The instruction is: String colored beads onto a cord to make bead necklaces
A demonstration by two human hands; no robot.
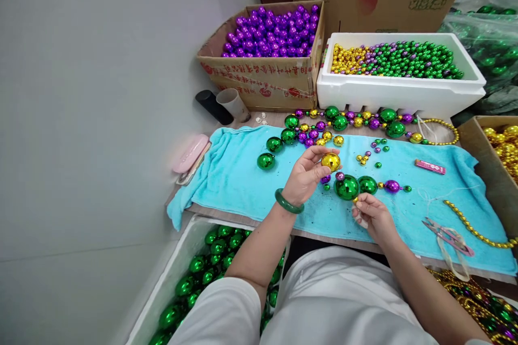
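Note:
My left hand (306, 177), with a green bangle on the wrist, pinches a large gold ball (331, 161) above the turquoise towel (238, 178). My right hand (371, 214) is closed on a thread end with a small gold bead, just below a big green ball (346, 187). That green ball lies in a short strung row with a second green ball (367, 185), a purple bead (392, 186) and small beads. A longer strand of green, purple and gold balls (343, 121) curves along the towel's far edge.
A cardboard box of purple balls (267, 73) and a white foam box of gold and green beads (404, 91) stand behind. A bin of green balls (202, 275) sits low left. Scissors (447, 234), a gold bead chain (473, 229), a pink lighter (429, 166) and a pink case (190, 153) lie around.

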